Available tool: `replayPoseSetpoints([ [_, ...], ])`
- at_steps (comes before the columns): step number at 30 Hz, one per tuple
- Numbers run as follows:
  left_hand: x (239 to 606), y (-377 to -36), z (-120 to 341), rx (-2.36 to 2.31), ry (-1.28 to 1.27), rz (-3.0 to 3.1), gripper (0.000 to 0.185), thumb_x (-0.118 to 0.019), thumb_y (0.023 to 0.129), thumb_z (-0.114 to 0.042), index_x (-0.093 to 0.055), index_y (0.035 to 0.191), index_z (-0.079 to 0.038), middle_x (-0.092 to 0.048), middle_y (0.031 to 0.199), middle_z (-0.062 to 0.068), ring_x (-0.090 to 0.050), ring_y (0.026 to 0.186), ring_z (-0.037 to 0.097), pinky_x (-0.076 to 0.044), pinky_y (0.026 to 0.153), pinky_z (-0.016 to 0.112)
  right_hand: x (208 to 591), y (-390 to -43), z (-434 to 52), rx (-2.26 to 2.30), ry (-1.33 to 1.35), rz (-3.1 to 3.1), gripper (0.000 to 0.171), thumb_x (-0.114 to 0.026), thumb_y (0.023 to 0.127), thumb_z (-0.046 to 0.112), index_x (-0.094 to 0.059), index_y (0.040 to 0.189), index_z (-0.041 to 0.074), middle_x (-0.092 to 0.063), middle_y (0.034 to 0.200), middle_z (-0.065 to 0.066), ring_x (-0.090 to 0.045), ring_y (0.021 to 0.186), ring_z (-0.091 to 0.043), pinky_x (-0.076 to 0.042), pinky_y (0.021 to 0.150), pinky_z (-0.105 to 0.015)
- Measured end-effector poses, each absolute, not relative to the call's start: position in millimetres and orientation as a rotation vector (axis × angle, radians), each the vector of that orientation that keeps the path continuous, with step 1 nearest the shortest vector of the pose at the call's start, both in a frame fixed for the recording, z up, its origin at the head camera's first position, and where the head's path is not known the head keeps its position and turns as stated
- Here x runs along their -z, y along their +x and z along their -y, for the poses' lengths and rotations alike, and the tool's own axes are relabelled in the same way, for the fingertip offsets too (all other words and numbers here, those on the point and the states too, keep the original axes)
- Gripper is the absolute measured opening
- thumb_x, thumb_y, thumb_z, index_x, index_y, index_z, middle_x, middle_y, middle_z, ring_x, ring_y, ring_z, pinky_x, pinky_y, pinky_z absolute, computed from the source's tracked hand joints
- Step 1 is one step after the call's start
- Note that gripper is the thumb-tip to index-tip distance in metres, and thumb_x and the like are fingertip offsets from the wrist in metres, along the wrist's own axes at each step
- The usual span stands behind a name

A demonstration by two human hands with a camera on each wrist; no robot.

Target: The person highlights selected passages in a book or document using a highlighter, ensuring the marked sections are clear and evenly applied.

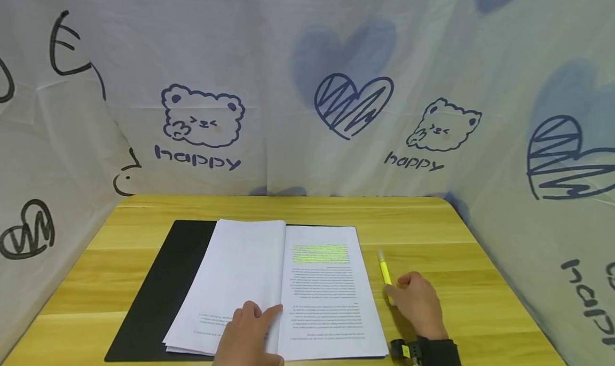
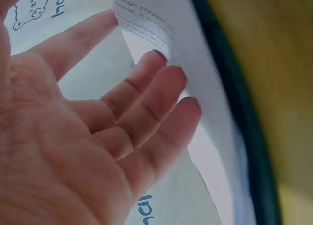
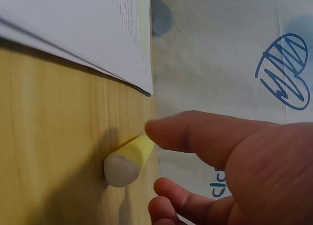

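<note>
Table [image 1: 432, 216] carries a black mat [image 1: 163, 280]; on it an open stack of pages [image 1: 269, 286], one passage marked yellow. Left hand [image 1: 247, 334] lies flat, fingers straight, on the pages near the fold. Right hand [image 1: 419, 304] sits loosely curled over the highlighter [image 1: 385, 274], thumb touching the barrel, no grip yet. Risks: the round barrel rolls away under a nudge; pages spring up if the left hand lifts.

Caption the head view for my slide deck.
Left hand rests on open document; right hand touches yellow highlighter.
</note>
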State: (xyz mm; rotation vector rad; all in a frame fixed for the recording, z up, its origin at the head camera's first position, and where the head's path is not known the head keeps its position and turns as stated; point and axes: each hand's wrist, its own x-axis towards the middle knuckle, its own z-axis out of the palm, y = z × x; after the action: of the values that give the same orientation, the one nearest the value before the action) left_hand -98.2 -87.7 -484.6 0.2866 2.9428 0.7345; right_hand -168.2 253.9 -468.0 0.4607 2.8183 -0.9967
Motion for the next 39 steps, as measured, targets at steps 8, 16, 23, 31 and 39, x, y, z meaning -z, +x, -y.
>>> replayPoseSetpoints([
  [8, 494.5, -98.6, 89.6, -0.730, 0.327, -2.970, 0.092, -0.102, 0.053, -0.036, -0.068, 0.135, -0.012, -0.047, 0.094, 0.005, -0.040, 0.080, 0.022, -0.038, 0.067, 0.035, 475.1, -167.8, -254.0, 0.973, 0.480, -2.791, 0.029, -0.080, 0.087, 0.024, -0.067, 0.096, 0.000, -0.066, 0.085, -0.011, -0.059, 0.075, -0.025, -0.045, 0.061, -0.034],
  [16, 493.0, -101.0, 91.1, -0.833, 0.248, -2.880, 0.080, -0.096, 0.065, -0.043, -0.070, 0.131, -0.005, -0.058, 0.104, 0.010, -0.052, 0.087, 0.024, -0.050, 0.076, 0.044, 479.2, -169.1, -255.1, 0.982, 0.467, -2.794, 0.028, -0.073, 0.091, 0.023, -0.069, 0.100, -0.003, -0.067, 0.087, -0.011, -0.058, 0.071, -0.024, -0.044, 0.059, -0.033],
  [23, 486.9, -99.3, 91.8, -0.979, 0.204, -2.924, 0.054, -0.087, 0.081, -0.038, -0.074, 0.120, -0.003, -0.064, 0.108, 0.007, -0.062, 0.099, 0.026, -0.054, 0.089, 0.050, 473.9, -169.2, -247.4, 1.223, 0.366, -2.753, 0.030, -0.070, 0.094, 0.027, -0.073, 0.108, 0.000, -0.070, 0.092, -0.008, -0.060, 0.076, -0.023, -0.047, 0.064, -0.036],
  [31, 480.5, -96.8, 86.7, -1.543, 0.237, -2.594, 0.056, -0.074, 0.096, -0.036, -0.065, 0.132, 0.006, -0.065, 0.094, -0.003, -0.056, 0.076, 0.008, -0.049, 0.066, 0.022, 473.2, -163.6, -244.1, 1.501, -0.306, -2.167, 0.022, -0.075, 0.094, 0.015, -0.075, 0.106, -0.003, -0.075, 0.090, -0.010, -0.062, 0.071, -0.018, -0.055, 0.066, -0.029],
  [39, 481.8, -92.2, 76.0, -1.718, 0.319, -2.218, 0.037, -0.068, 0.100, -0.029, -0.074, 0.115, 0.005, -0.066, 0.076, 0.003, -0.056, 0.061, 0.011, -0.044, 0.053, 0.021, 469.2, -156.4, -237.9, 1.564, -0.591, -1.756, 0.026, -0.075, 0.093, 0.007, -0.070, 0.104, -0.016, -0.076, 0.085, -0.001, -0.063, 0.066, -0.006, -0.053, 0.065, -0.020],
])
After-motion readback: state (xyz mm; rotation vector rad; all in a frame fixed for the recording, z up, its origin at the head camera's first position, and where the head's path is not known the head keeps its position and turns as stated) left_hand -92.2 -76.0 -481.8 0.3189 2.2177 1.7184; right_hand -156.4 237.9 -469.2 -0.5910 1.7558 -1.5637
